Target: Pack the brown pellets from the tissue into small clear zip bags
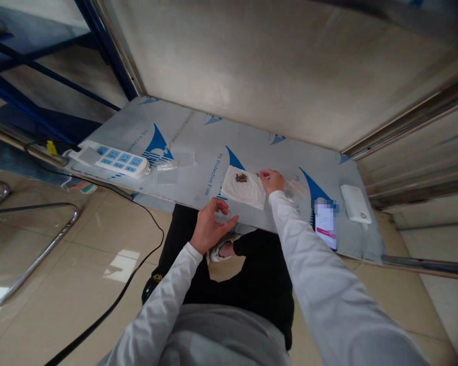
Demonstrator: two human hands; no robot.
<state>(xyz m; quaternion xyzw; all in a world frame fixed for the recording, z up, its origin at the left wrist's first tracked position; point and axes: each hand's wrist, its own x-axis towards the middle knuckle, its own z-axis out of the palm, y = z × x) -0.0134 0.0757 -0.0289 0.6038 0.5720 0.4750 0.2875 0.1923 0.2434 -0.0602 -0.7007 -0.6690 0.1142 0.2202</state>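
Note:
My left hand (213,223) is at the front edge of the table, thumb and fingers curved around a small clear plastic piece (222,217) whose exact kind I cannot make out. My right hand (274,181) is at the right edge of a white paper sheet (248,195), fingertips pinched together. Whatever is between those fingertips is too small to name. A little heap of small brown pieces (241,178) lies on the upper part of the sheet, left of my right hand. Beside the right wrist lies a crinkled clear plastic bag (295,189).
A white power strip (124,161) with blue sockets lies at the table's left, with clear plastic packets (168,165) beside it. To the right are a phone (324,221) with its screen lit and a white box-shaped device (355,203). A black cable (137,264) runs across the floor.

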